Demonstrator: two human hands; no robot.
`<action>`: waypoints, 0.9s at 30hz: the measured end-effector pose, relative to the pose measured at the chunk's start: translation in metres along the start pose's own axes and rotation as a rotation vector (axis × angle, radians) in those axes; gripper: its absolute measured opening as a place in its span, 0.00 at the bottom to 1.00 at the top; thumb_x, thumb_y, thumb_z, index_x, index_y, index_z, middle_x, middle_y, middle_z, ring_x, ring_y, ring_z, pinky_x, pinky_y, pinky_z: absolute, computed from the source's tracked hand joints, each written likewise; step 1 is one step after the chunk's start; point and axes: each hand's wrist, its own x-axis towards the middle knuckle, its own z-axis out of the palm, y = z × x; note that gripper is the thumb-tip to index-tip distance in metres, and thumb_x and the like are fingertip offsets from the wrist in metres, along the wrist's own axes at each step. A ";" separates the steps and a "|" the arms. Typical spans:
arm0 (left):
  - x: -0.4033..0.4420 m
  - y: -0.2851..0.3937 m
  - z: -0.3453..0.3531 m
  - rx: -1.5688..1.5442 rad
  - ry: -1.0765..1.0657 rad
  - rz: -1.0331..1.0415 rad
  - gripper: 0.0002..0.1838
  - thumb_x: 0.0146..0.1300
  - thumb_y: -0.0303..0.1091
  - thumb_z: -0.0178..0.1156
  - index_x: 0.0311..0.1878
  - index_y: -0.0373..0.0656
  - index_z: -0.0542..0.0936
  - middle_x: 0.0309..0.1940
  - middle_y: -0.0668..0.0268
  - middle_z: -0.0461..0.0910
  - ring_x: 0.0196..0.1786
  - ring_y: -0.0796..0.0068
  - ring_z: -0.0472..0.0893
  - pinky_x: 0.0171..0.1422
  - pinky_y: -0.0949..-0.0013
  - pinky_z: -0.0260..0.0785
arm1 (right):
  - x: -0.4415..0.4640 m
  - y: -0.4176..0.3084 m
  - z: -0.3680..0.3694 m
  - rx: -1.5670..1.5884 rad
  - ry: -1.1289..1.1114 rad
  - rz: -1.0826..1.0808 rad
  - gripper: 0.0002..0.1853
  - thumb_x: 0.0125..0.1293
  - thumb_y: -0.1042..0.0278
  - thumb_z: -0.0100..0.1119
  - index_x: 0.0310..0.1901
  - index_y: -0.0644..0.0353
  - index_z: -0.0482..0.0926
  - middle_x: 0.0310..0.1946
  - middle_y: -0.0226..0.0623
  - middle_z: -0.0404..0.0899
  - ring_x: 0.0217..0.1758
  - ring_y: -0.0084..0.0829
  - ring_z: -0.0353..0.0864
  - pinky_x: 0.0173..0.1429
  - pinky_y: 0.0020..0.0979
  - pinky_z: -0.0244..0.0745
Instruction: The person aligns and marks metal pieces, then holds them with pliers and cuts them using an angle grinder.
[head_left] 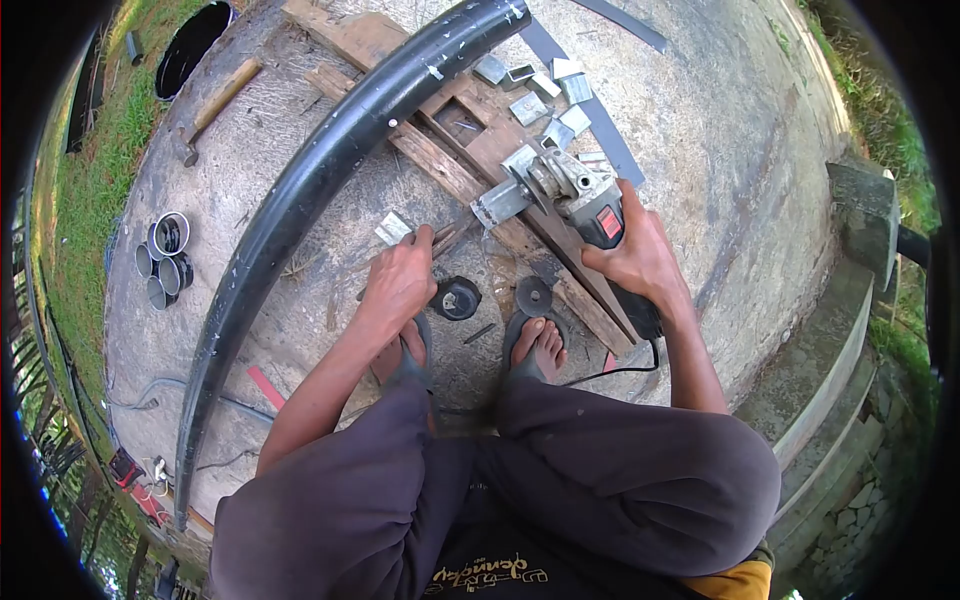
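Observation:
My right hand [640,250] is wrapped round the body of an angle grinder [590,195], which rests by the wooden boards [450,165]. A short square metal tube [500,203] lies at the grinder's head; whether the disc touches it I cannot tell. My left hand [400,275] is closed low over the floor, its fingertips beside a thin wooden strip [452,238]. What it pinches, if anything, is hidden. Just beyond those fingers lies a small silver metal piece [392,228]. Between my feet are a black tape measure [457,298] and a round disc [533,295].
A long curved-looking black pipe [280,210] crosses the left side over the boards. Several cut metal tube pieces [530,108] lie beyond the grinder, near a flat grey bar [612,140]. A hammer [215,105] and black rings [172,272] sit left. Concrete steps [810,360] border the right.

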 end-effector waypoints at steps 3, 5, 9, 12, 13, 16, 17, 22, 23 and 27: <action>-0.001 -0.003 -0.005 -0.133 -0.057 -0.028 0.13 0.61 0.22 0.58 0.49 0.31 0.74 0.31 0.35 0.81 0.39 0.29 0.83 0.45 0.38 0.73 | -0.005 0.018 0.003 0.145 0.111 -0.056 0.44 0.47 0.64 0.72 0.68 0.71 0.68 0.44 0.61 0.86 0.48 0.51 0.88 0.58 0.44 0.80; -0.010 -0.001 -0.015 -0.247 -0.079 -0.050 0.10 0.68 0.26 0.59 0.49 0.33 0.75 0.31 0.35 0.80 0.41 0.30 0.82 0.45 0.40 0.70 | -0.015 0.024 0.001 0.326 0.172 -0.093 0.44 0.46 0.67 0.73 0.68 0.71 0.68 0.46 0.56 0.86 0.47 0.45 0.88 0.58 0.41 0.81; -0.021 -0.012 -0.025 -0.288 -0.022 -0.186 0.12 0.69 0.31 0.62 0.51 0.34 0.78 0.34 0.37 0.81 0.43 0.31 0.82 0.46 0.43 0.71 | -0.032 0.042 -0.004 0.707 0.244 0.053 0.33 0.53 0.70 0.77 0.60 0.66 0.73 0.40 0.40 0.85 0.38 0.28 0.86 0.46 0.33 0.83; -0.031 -0.049 -0.014 -0.224 0.091 -0.145 0.12 0.69 0.30 0.62 0.52 0.34 0.78 0.36 0.38 0.83 0.42 0.33 0.83 0.48 0.42 0.72 | -0.036 0.050 -0.003 0.957 0.309 -0.012 0.25 0.72 0.47 0.62 0.53 0.64 0.75 0.30 0.39 0.83 0.29 0.27 0.84 0.34 0.29 0.80; -0.036 -0.054 -0.017 -0.189 0.114 -0.151 0.13 0.69 0.31 0.63 0.52 0.34 0.78 0.36 0.40 0.83 0.42 0.34 0.83 0.49 0.42 0.73 | -0.037 0.053 -0.002 1.077 0.335 -0.026 0.28 0.76 0.41 0.57 0.52 0.64 0.76 0.28 0.40 0.82 0.27 0.28 0.84 0.31 0.29 0.80; -0.048 -0.066 -0.024 -0.104 0.173 -0.172 0.16 0.65 0.33 0.68 0.52 0.36 0.79 0.38 0.44 0.84 0.44 0.38 0.84 0.50 0.44 0.74 | -0.037 0.056 0.004 1.240 0.378 0.045 0.38 0.80 0.29 0.38 0.50 0.64 0.77 0.30 0.41 0.83 0.28 0.30 0.84 0.31 0.30 0.80; -0.052 -0.069 -0.024 -0.089 0.184 -0.182 0.17 0.64 0.34 0.70 0.52 0.36 0.80 0.38 0.45 0.84 0.44 0.39 0.84 0.50 0.45 0.74 | -0.038 0.054 0.006 1.292 0.410 0.066 0.37 0.81 0.31 0.37 0.49 0.65 0.78 0.30 0.41 0.83 0.28 0.30 0.84 0.30 0.30 0.80; -0.065 -0.064 -0.021 -0.001 0.252 -0.205 0.23 0.57 0.35 0.76 0.54 0.39 0.80 0.44 0.47 0.83 0.48 0.41 0.83 0.53 0.47 0.74 | -0.042 0.064 0.018 1.360 0.381 0.054 0.39 0.79 0.28 0.39 0.51 0.65 0.77 0.33 0.43 0.83 0.30 0.33 0.86 0.33 0.32 0.82; -0.066 -0.062 -0.017 0.000 0.265 -0.225 0.24 0.56 0.35 0.77 0.54 0.39 0.81 0.47 0.48 0.83 0.51 0.41 0.82 0.55 0.48 0.74 | -0.043 0.066 0.019 1.363 0.361 0.048 0.40 0.78 0.27 0.40 0.52 0.66 0.77 0.34 0.44 0.83 0.31 0.34 0.86 0.36 0.33 0.83; -0.070 -0.064 -0.003 0.119 0.316 -0.200 0.27 0.54 0.36 0.78 0.57 0.40 0.81 0.51 0.50 0.83 0.55 0.45 0.81 0.62 0.49 0.70 | -0.048 0.061 0.026 1.384 0.424 -0.001 0.35 0.78 0.32 0.47 0.52 0.65 0.76 0.34 0.44 0.84 0.30 0.33 0.87 0.34 0.32 0.85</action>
